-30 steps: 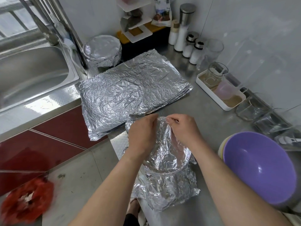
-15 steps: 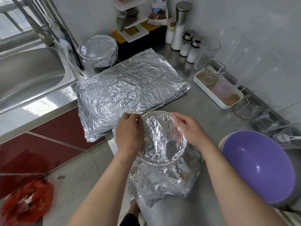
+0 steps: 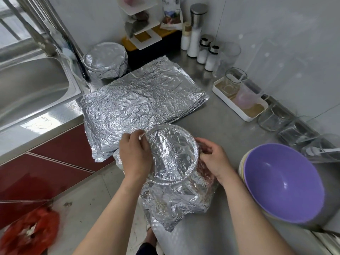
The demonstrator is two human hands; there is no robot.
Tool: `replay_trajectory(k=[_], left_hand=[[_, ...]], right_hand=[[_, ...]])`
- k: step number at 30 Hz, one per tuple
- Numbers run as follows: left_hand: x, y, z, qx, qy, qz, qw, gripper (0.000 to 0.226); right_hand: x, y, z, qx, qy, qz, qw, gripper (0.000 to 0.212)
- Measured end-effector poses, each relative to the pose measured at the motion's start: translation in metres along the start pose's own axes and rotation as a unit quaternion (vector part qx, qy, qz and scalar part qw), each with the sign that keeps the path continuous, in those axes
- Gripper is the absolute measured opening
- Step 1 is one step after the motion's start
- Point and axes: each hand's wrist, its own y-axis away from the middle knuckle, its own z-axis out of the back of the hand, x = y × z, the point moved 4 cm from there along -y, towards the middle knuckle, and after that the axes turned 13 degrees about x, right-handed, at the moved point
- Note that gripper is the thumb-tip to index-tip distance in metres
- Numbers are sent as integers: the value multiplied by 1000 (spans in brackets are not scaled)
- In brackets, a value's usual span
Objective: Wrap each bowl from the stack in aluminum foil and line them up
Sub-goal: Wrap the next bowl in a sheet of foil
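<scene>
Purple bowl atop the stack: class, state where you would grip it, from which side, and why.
Probably take the purple bowl by its left rim, coming from the left, thumb inside, fingers under the outer wall. It sits mouth up and tilted, nested in the stack, so only the rim stands free, and that edge lies nearest the right hand.

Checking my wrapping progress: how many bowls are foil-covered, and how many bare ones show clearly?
Foil-covered bowls: 2, the wrapped bowl near the sink and the bowl in foil gripped by the left hand and right hand
Bare purple bowl: 1; those stacked beneath cannot be counted
Total: 3
</scene>
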Motion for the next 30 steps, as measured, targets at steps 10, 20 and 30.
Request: replay_trajectory(k=[10,20,30], left_hand=[[-5,12,-9,24,77,-44,996,47],[-11,20,-14,-24,56,4,998,42],[-23,39,-26,149,-203,-30,967,71]], right_hand=[[2,-2,-2,-139,141,35,980,26],[-3,8,-11,23,4,-11,1000,52],[0,-2,-22,14,-34,42,998,53]])
